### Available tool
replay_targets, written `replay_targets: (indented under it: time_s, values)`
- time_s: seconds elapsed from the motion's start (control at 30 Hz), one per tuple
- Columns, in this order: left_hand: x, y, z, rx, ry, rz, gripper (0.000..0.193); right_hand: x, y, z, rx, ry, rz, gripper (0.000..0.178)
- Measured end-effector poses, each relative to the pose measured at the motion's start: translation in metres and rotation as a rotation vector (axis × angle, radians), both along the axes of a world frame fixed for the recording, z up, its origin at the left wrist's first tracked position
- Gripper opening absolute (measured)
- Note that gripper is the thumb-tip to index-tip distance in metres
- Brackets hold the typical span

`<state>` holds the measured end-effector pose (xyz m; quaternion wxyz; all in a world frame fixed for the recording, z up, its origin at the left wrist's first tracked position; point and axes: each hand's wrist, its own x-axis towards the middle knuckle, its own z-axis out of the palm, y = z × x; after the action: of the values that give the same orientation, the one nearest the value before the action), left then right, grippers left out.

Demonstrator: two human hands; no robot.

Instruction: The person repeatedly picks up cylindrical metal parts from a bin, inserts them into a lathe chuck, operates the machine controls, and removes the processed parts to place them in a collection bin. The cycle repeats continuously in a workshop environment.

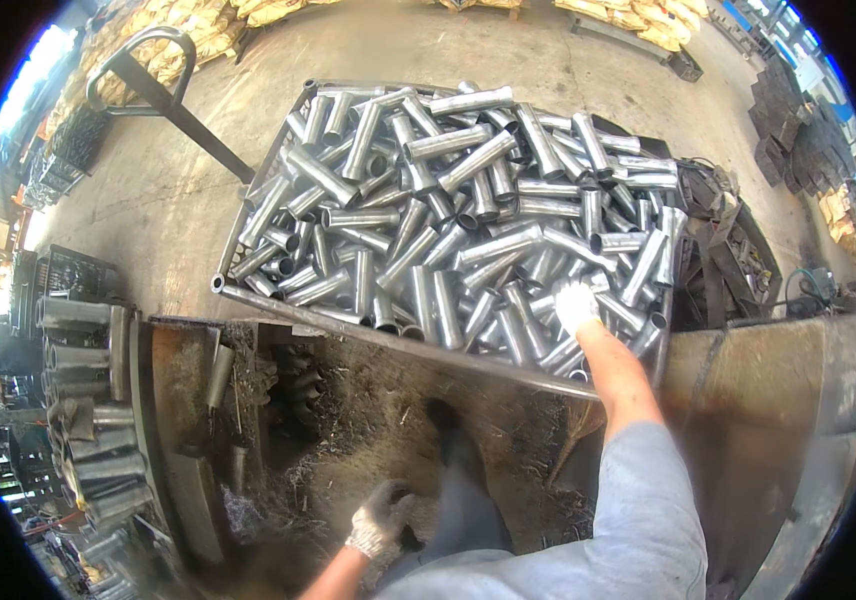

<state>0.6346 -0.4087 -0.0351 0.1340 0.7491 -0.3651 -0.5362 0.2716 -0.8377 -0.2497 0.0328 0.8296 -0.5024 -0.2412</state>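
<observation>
My right hand [576, 306], in a white glove, reaches over the near right part of a metal bin [418, 362] and rests among the shiny metal tubes [448, 250] heaped in it. Glare washes out its fingers, so their grip does not show. Many of these tubes flare at one end and lie in all directions. Down by my leg hangs my left hand [380, 515], also gloved, its fingers loosely bent and apart with nothing in them.
More tubes [108, 470] are stacked on a rack at the left. A handle [163, 95] rises beyond the bin's far left corner. Right of the bin stands a dark container [733, 250] of scrap. Metal shavings [298, 490] litter the floor. Yellow sacks [638, 20] lie far back.
</observation>
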Motion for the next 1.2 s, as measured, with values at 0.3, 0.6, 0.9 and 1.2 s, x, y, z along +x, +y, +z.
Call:
replay_targets:
  time_s: [0.3, 0.6, 0.9, 1.2]
  values:
    - [-0.044, -0.161, -0.044, -0.169, 0.455, 0.124, 0.076, 0.042, 0.025, 0.143, 0.727, -0.535, -0.543, 0.064]
    - [0.05, -0.107, -0.007, 0.024, 0.548, 0.809, 0.035, 0.144, -0.099, 0.036, 0.041, -0.153, 0.044, 0.031]
    - [0.057, 0.335, 0.004, 0.513, -0.229, 0.955, 0.061, 0.174, 0.027, 0.133, 0.677, -0.912, -0.655, 0.044]
    - [-0.168, 0.684, -0.054, 0.804, -0.561, 1.542, 0.042, 0.332, 0.341, 0.217, 1.352, -1.474, -0.575, 0.042]
